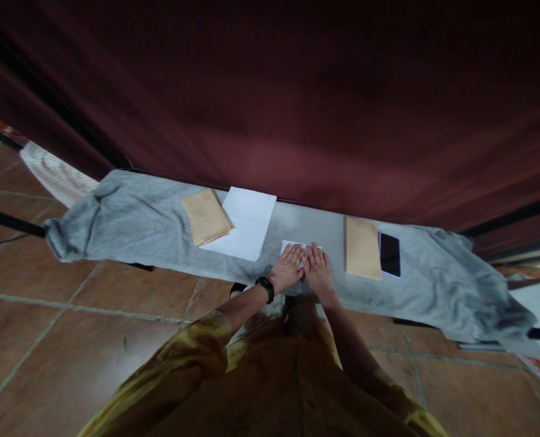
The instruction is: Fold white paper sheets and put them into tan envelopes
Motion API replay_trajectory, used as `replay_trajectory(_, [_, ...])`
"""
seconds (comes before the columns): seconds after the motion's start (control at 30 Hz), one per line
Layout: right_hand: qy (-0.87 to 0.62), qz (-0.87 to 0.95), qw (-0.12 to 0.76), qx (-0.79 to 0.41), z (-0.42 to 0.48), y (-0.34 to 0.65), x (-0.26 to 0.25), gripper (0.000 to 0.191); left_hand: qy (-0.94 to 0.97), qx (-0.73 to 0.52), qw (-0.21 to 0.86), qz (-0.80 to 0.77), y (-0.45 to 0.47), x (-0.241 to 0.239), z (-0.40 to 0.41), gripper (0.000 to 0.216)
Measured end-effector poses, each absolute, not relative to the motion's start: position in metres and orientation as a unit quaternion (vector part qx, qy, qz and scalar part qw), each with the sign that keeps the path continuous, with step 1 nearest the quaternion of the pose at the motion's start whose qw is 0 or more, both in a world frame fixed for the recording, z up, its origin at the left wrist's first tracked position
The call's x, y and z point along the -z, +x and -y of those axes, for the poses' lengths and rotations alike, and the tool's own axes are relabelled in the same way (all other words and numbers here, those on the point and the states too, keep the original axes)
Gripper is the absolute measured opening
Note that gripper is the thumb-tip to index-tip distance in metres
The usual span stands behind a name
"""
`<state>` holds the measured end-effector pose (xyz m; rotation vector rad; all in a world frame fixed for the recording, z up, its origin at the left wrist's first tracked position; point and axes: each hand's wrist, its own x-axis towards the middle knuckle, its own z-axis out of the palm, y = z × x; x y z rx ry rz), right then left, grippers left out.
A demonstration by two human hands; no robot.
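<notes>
My left hand point(288, 267) and my right hand point(317, 268) lie flat side by side, fingers stretched out, pressing on a small folded white paper point(289, 246) on the grey cloth point(151, 227) that covers a narrow table. A black band sits on my left wrist. Most of the paper is hidden under my fingers. Neither hand grips anything.
A stack of brown envelopes point(206, 216) lies on white sheets point(248, 223) to the left. Another brown envelope point(362, 247) and a black phone point(389, 254) lie to the right. A dark red curtain point(297, 103) hangs behind the table. The floor is brown tile point(69, 328).
</notes>
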<state>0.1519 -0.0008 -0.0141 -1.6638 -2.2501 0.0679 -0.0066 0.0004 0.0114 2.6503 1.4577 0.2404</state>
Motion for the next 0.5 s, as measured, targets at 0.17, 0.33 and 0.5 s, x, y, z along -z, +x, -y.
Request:
replay_trajectory(0.17, [-0.605,0.775,0.185,-0.012,0.002,0.151,0.017,0.055,0.849,-0.116,0.052,-0.513,-0.018,-0.004,0.002,0.057])
replay_trajectory(0.33, [-0.622,0.755,0.208,-0.008,0.001,0.149,0.019,0.059,0.810,-0.126,0.056,-0.570,-0.025,-0.003,0.000,0.059])
replay_trajectory(0.5, [-0.642,0.736,0.217,0.001,0.005,0.152,0.019,0.060,0.789,-0.129,0.059,-0.598,-0.029,-0.003,-0.005,0.059])
